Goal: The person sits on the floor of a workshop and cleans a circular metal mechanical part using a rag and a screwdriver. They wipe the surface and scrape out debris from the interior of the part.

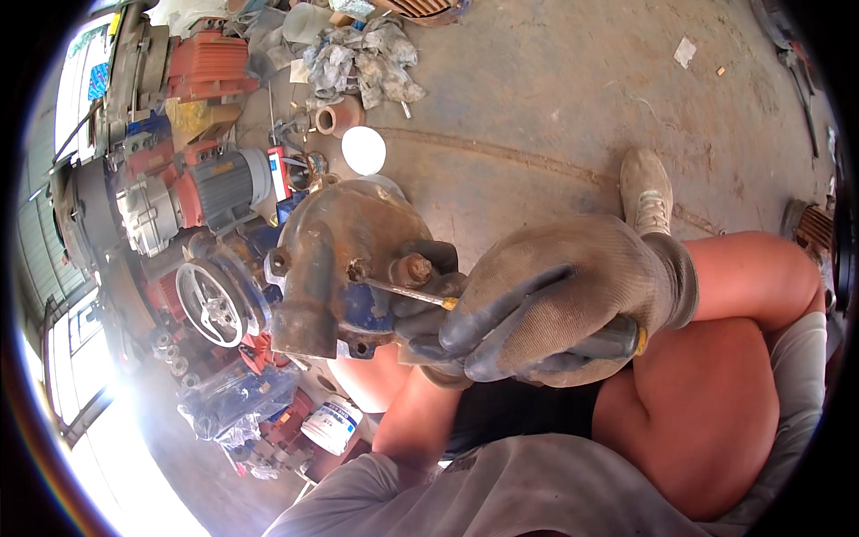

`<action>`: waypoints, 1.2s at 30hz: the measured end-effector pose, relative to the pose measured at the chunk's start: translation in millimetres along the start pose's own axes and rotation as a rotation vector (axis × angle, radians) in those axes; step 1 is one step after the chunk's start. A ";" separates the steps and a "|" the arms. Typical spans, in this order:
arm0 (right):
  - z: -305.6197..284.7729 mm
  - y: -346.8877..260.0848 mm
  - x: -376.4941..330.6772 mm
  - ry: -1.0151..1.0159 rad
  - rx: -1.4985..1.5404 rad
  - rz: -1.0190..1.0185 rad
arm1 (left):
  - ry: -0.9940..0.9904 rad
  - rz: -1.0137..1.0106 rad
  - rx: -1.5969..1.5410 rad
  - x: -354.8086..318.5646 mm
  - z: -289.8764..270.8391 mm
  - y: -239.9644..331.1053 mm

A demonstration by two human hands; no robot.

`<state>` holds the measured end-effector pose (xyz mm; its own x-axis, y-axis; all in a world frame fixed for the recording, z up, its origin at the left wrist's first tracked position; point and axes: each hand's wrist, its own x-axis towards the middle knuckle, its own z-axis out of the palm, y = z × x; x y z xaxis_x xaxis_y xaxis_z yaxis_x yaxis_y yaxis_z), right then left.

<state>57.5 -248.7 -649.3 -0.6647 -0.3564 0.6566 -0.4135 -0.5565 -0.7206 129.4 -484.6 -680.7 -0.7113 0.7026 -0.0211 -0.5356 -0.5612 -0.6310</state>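
A rusty brown cast pump casing (349,233) with a stub pipe and some blue paint is held up in front of me. My left hand (434,309), in a dark-coated glove, grips it at its right side, beside a rusty bolt (413,269). Much of that hand is hidden behind the casing and my other hand. My right hand (573,300), in a brown and black glove, is closed around a screwdriver (407,293). The yellow and black handle shows at both ends of the fist. Its thin shaft reaches left, with the tip at a small hole in the casing.
Grey and red electric motors (228,188), a white handwheel (211,302) and a white bucket (331,425) stand on the left. Crumpled plastic (367,67), a rusty sleeve (340,116) and a white round lid (363,150) lie beyond. My shoe (646,188) rests on the concrete floor.
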 end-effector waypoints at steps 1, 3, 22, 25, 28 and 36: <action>-1.5 -1.9 1.1 0.004 0.040 0.042 | 0.003 -0.003 -0.004 1.7 -0.8 -0.2; -5.6 -6.8 4.0 0.020 0.139 0.147 | 0.018 0.006 -0.022 3.0 -4.9 -1.7; -7.7 -13.6 2.3 -0.062 -0.721 -0.033 | -0.021 0.097 -0.187 3.0 -17.9 1.1; -20.8 -7.3 2.5 0.144 -0.561 0.193 | 0.001 0.101 -0.186 7.4 -12.9 -2.5; -20.5 3.0 -3.2 0.194 -0.482 0.417 | 0.031 0.011 -0.148 18.1 -9.8 -1.8; -5.7 29.3 -5.1 0.228 -0.475 0.484 | 0.280 0.041 -0.011 23.8 -14.9 -13.7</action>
<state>45.2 -258.9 -675.0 -0.9341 -0.2860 0.2136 -0.2314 0.0295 -0.9724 126.6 -453.7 -684.1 -0.5781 0.7736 -0.2597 -0.5027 -0.5883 -0.6334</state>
